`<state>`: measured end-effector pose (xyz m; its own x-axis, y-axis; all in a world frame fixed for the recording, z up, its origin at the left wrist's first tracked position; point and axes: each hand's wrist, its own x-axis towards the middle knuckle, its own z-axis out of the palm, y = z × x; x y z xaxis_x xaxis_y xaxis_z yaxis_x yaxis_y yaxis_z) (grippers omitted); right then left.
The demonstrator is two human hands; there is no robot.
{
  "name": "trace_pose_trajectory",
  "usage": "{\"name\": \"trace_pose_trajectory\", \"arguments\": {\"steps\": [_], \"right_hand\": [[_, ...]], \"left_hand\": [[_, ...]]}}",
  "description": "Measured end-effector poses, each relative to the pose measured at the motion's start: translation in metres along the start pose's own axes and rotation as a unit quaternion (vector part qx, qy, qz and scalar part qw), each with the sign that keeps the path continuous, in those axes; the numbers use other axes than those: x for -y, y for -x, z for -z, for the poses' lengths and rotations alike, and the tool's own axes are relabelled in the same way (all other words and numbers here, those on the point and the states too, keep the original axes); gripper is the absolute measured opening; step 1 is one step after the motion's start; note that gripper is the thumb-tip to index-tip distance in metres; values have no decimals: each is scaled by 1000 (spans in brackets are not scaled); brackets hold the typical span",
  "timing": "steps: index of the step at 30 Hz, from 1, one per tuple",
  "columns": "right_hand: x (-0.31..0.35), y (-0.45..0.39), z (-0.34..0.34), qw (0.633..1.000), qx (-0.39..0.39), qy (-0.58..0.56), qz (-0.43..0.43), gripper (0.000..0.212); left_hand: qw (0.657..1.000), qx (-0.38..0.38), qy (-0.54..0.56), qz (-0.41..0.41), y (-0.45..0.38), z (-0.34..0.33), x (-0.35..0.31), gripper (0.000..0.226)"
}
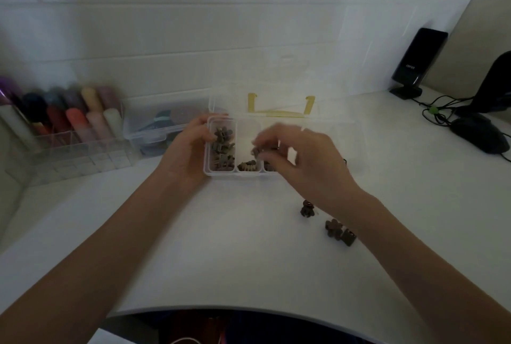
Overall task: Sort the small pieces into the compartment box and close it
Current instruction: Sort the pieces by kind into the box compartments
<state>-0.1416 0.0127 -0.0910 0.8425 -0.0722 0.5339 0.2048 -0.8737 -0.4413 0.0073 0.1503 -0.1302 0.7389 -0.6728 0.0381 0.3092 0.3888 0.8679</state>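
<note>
Two bare forearms reach from the bottom edge over the white table toward a clear compartment box near its middle. Its transparent lid stands open behind it, with a yellow latch showing through.

Gripping the box's left wall, the left hand curls its fingers round the rim, fingertips dipping into the leftmost compartment, which holds a heap of small brown pieces. The right hand hovers over the middle compartments, fingers drawn together and pinching one dark piece (motion blur hides its shape).

Three more loose pieces lie on the table near the right wrist, apart from the box.

Farther left stand a rack of coloured markers and a second clear case; a black speaker and a mouse sit far right.
</note>
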Motion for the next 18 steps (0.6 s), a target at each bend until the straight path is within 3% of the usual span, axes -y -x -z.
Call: {"name": "trace_pose_trajectory", "arguments": {"steps": [5, 11, 15, 18], "right_hand": [[-9, -19, -17, 995, 29, 85, 42, 4], [-19, 20, -5, 995, -48, 66, 65, 14], [-24, 33, -3, 980, -50, 155, 112, 16], [-19, 35, 1, 983, -59, 153, 83, 20]], "left_hand": [[1000, 1, -3, -4, 0, 3, -1, 43], [1000, -15, -11, 1, -2, 2, 0, 42], [1000, -10, -8, 2, -2, 3, 1, 40], [1000, -8, -9, 6, 0, 2, 0, 38]]}}
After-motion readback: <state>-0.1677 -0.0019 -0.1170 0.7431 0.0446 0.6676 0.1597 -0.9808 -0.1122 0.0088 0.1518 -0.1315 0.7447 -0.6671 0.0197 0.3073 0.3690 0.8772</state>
